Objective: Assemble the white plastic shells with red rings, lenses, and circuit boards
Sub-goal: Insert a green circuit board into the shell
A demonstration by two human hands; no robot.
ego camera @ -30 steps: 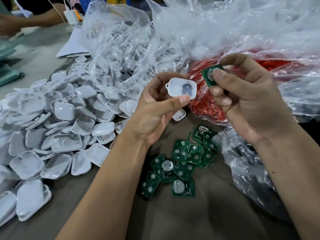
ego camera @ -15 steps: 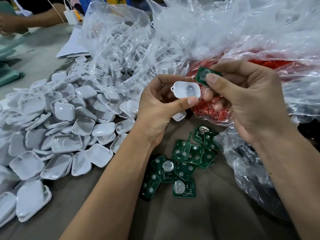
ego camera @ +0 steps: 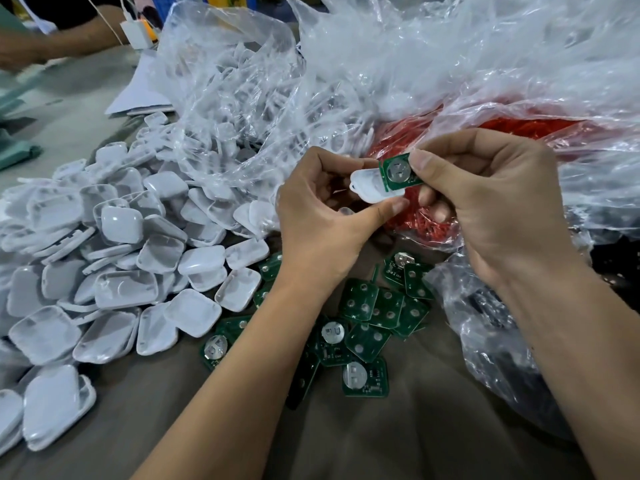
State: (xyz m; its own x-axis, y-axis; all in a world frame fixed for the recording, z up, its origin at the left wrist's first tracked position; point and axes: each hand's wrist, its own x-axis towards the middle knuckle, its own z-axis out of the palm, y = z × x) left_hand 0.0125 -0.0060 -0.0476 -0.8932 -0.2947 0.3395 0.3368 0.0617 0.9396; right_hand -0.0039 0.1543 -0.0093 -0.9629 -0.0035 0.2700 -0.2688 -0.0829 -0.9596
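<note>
My left hand [ego camera: 322,223] pinches a white plastic shell [ego camera: 369,185] between thumb and fingers, above the table's middle. My right hand [ego camera: 485,199] pinches a green circuit board [ego camera: 398,173] with a round silver battery clip, and the board overlaps the shell's right end. Several loose green circuit boards [ego camera: 363,327] lie on the table below my hands. A heap of white shells [ego camera: 114,265] spreads over the left side. Red rings [ego camera: 426,223] fill a clear bag behind my hands.
Crumpled clear plastic bags [ego camera: 415,64] fill the back and right. Another clear bag with dark contents [ego camera: 491,337] lies under my right forearm. Another person's arm [ego camera: 52,36] and a white charger [ego camera: 136,34] are at the far left. The brown table [ego camera: 398,441] shows near me.
My right hand has brought the circuit board down and left until it overlaps the shell. My left hand has tilted the shell and moved it slightly right.
</note>
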